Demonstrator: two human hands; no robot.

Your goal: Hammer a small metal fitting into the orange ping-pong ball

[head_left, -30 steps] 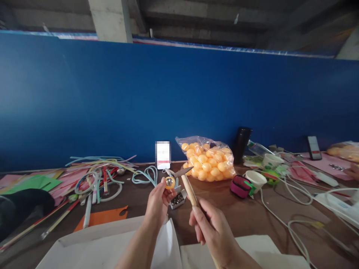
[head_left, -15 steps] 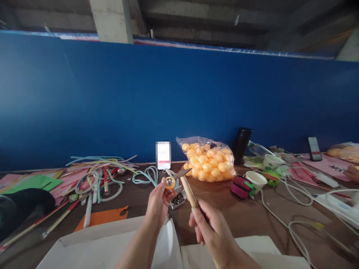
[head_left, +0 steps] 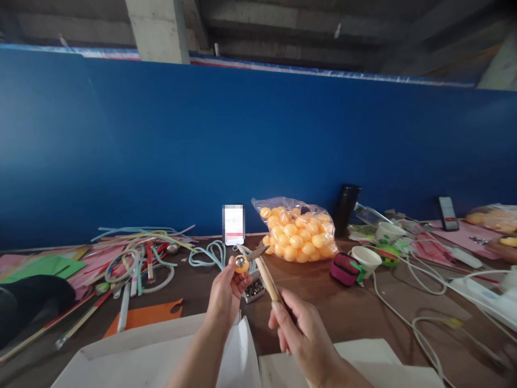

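Note:
My left hand (head_left: 226, 291) pinches a small orange ball (head_left: 242, 264) between thumb and fingertips. Something shiny and silver shows on the ball's near side; whether it is set inside or on the surface, I cannot tell. My right hand (head_left: 301, 328) is wrapped round the wooden handle of a small hammer (head_left: 266, 277), its dark metal head close beside the ball and tapering to a point on the right. Behind the left fingers stands a small white box (head_left: 255, 288) with little metal pieces, partly hidden by the hand.
A clear bag of orange balls (head_left: 299, 237) stands behind the hands. A phone (head_left: 234, 223) leans on the blue partition. Tubes and cords (head_left: 139, 261) lie left; a purple pouch (head_left: 343, 269), paper cup (head_left: 367, 258) and white cables (head_left: 398, 310) lie right. White cardboard (head_left: 133, 353) is in front.
The ball has turned slightly in the left fingers, so its silvery part looks rounder. Both hands have shifted slightly left in view, along with the whole scene.

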